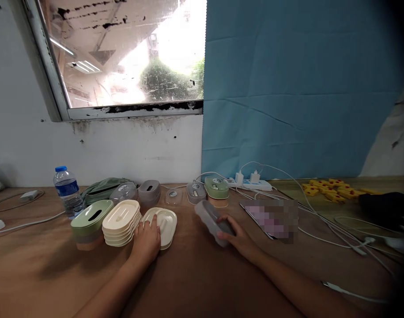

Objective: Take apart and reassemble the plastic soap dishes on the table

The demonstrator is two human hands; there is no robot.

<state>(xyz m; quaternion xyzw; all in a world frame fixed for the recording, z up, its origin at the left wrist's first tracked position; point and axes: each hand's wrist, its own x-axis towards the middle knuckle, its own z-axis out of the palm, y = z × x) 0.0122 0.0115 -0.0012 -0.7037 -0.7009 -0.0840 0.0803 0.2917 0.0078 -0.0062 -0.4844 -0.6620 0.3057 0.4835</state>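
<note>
My right hand (236, 238) grips a grey translucent plastic container (211, 221), tilted above the brown table, with thumb and fingers at its right end. My left hand (147, 240) reaches onto cream lids (168, 225) lying flat, its fingers stretched over their left part. Just left of that hand rises a stack of several cream lids (121, 216). Beside the stack is a pile topped by a green slotted lid (93, 214), with grey and orange layers below.
Along the wall stand grey slotted lids (149, 192), clear lids (173, 196) and a green-topped box (217, 189). A water bottle (67, 192) is at left. At right are a phone-like slab (264, 216), a power strip (251, 183), white cables and yellow pieces (330, 190).
</note>
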